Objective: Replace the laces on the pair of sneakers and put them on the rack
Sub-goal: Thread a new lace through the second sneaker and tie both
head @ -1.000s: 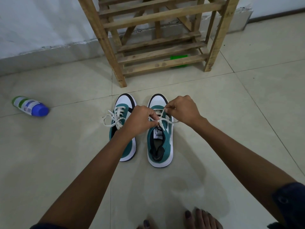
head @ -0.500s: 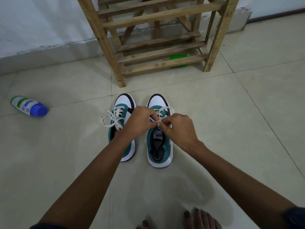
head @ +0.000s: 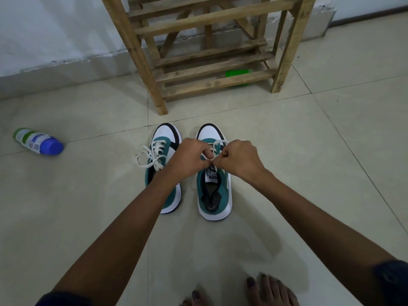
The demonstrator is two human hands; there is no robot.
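On the tiled floor (head: 88,217), just in front of the wooden rack (head: 212,62), the pair of sneakers is standing side by side with the toes pointing to the rack; the left sneaker (head: 163,171) is already carrying a finished bow of white lace, and the right sneaker (head: 215,191) is the one being worked on. The left hand (head: 189,160) and the right hand (head: 239,159) are meeting above its tongue; the grip of each hand is pressed together, fingers curled and pinching the white lace (head: 217,143), which is making a loop toward the toe; how the ends are crossing inside the fingers I cannot tell.

In my judgement the step in hand is the tying of the bow on this second shoe, so the task is looking near its end; only the placing on the rack is remaining. To do it well, the two hands should be pulling the loops outward with equal force, low and close to the tongue, so the knot is sitting in the middle and not twisting the eyelets; pulling too hard on one side could be drawing an end through and opening the bow.

To the left, well apart, a bottle with a blue cap (head: 38,141) is lying on its side; something green (head: 238,74) is lying under the lowest shelf of the rack.
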